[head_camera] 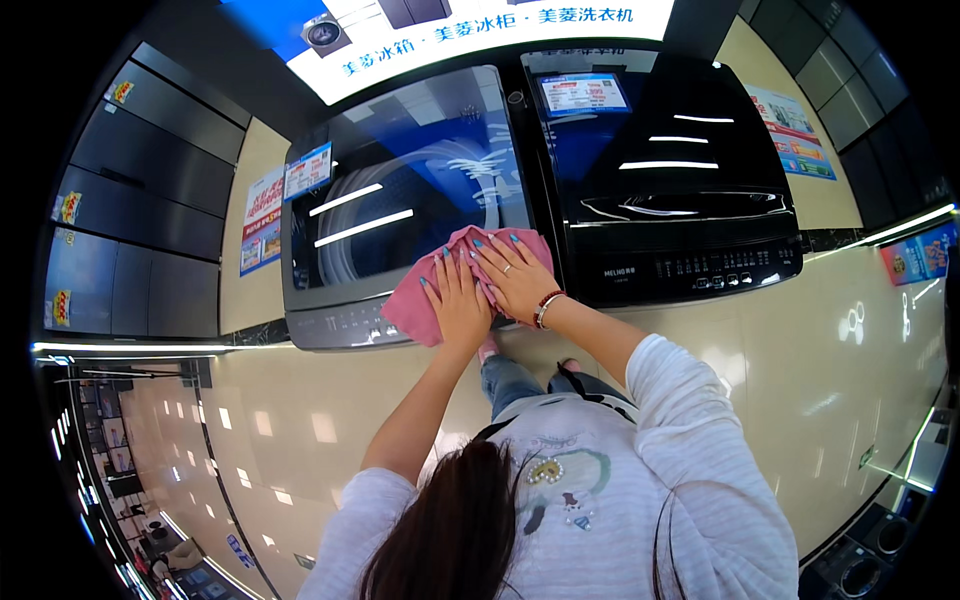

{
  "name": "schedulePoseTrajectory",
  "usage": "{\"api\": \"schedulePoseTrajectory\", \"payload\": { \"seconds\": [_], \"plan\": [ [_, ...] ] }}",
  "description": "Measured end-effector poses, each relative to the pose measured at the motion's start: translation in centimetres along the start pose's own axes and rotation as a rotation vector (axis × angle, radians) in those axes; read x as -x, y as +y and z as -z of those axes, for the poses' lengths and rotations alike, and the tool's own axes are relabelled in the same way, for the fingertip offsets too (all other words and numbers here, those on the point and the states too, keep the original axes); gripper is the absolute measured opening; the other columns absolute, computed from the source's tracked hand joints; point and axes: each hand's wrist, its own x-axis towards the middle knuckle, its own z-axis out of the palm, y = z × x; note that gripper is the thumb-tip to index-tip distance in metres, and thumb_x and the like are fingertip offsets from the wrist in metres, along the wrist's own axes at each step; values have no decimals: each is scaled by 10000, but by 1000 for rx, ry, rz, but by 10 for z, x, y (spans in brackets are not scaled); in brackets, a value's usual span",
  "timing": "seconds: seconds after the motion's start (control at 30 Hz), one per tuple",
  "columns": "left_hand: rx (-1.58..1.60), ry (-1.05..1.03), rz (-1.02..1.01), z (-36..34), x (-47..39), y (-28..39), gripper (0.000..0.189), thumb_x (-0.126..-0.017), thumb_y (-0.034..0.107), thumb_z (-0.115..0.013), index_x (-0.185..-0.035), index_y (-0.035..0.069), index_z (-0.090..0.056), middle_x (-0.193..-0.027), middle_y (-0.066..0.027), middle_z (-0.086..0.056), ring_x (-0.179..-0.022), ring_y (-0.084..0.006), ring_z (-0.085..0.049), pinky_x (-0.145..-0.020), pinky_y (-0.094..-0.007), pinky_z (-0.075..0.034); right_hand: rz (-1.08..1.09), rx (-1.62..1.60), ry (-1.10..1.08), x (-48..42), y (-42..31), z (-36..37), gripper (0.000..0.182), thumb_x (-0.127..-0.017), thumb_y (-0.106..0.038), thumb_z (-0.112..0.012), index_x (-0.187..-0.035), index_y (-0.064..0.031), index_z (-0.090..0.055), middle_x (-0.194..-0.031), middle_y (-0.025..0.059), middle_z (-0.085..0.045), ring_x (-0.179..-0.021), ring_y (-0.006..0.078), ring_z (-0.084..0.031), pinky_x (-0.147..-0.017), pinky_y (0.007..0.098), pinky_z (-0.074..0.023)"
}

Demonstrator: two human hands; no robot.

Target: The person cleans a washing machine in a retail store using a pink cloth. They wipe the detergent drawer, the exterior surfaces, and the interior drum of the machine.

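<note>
A pink cloth (415, 301) lies bunched over the front right part of the lid and control panel of a grey top-loading washing machine (337, 322). My left hand (457, 304) rests flat on the cloth with its fingers spread. Beside it, my right hand (521, 281) also presses on the cloth, fingers slightly apart, with a ring and a bracelet. Neither hand visibly grasps the fabric. The glass lid (420, 172) is closed and reflects ceiling lights. A black washing machine (675, 247) stands close to the right of the grey one.
Price cards stand on the grey machine (308, 171) and the black machine (583, 94). Behind both is a lit sign (480, 34). Refrigerators (142, 195) line the left side, and dark cabinets (847, 82) stand at the far right. Glossy tiled floor (300, 420) surrounds me.
</note>
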Motion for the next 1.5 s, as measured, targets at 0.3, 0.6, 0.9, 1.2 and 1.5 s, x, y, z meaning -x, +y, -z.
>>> {"api": "schedulePoseTrajectory", "payload": {
  "seconds": [0.3, 0.6, 0.9, 1.2, 1.5],
  "plan": [
    [23, -35, -241, -8, -94, -39, 549, -872, 206, -419, -1360, -25, -318, -1426, -193, -305, -1348, -325, -250, -1085, -521, -134, -56, 65, 0, -71, 40, -2, 546, -851, -304, -475, -1333, -57, -407, -1423, 108, -346, -1369, 253, -209, -1094, 444, -156],
    [76, -4, -303, -40, -233, -71, 543, -876, 217, -403, -1362, -13, -321, -1428, -180, -309, -1362, -295, -234, -1092, -491, -148, -184, 206, -21, -185, 109, -11, 546, -884, -315, -393, -1362, -52, -374, -1446, 85, -321, -1373, 244, -200, -1114, 446, -116],
    [71, 204, -339, -88, -387, -94, 513, -892, 269, -380, -1364, 68, -360, -1420, -104, -363, -1345, -229, -289, -1082, -485, -190, -284, 454, 108, -300, 199, -20, 491, -894, -297, -388, -1350, -117, -398, -1427, 41, -365, -1340, 229, -285, -1091, 447, -191],
    [138, 277, -321, -99, -401, -90, 511, -890, 305, -365, -1354, 94, -397, -1398, -113, -395, -1333, -304, -290, -1076, -553, -157, -509, 383, 171, -305, 198, -27, 492, -924, -335, -338, -1383, -160, -351, -1455, 41, -318, -1356, 237, -251, -1083, 474, -197],
    [78, 212, -359, -71, -292, -81, 514, -869, 305, -441, -1351, 131, -410, -1394, -102, -403, -1317, -290, -321, -1067, -533, -197, -554, 386, 141, -215, 121, -28, 514, -906, -361, -366, -1390, -185, -357, -1449, 26, -333, -1356, 231, -254, -1074, 543, -157]
  ]
}}
